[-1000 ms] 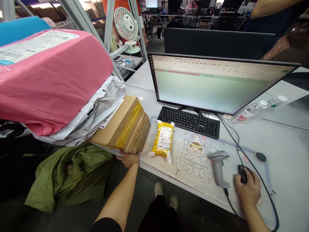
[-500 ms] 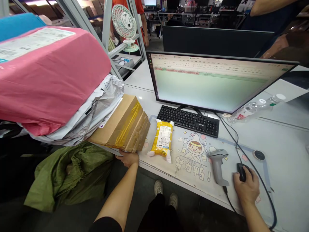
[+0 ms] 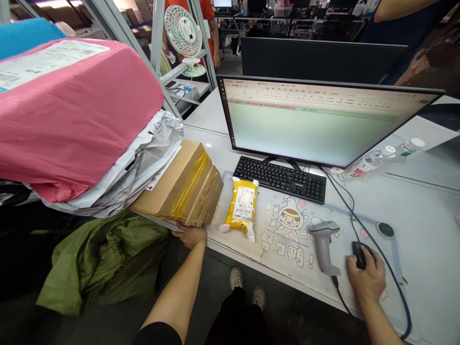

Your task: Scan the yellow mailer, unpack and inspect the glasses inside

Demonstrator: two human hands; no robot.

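Observation:
My right hand (image 3: 370,275) rests over a black mouse (image 3: 359,255), its fingers wrapped round it on the desk mat. At the desk's front edge my left hand (image 3: 191,235) touches the underside of a taped cardboard box (image 3: 179,187); its fingertips are partly hidden beneath the box. Between the hands lies a small yellow package (image 3: 243,206) with a white label facing up. A grey barcode scanner (image 3: 325,247) lies just left of the mouse. Behind them, a black keyboard (image 3: 280,178) sits below a monitor (image 3: 312,124) that shows a spreadsheet.
A large pink parcel (image 3: 79,110) and a grey plastic parcel (image 3: 143,163) pile up at the left. Green sacking (image 3: 104,268) lies below them. Plastic bottles (image 3: 370,163) stand right of the monitor. A fan (image 3: 183,31) and two people are farther back.

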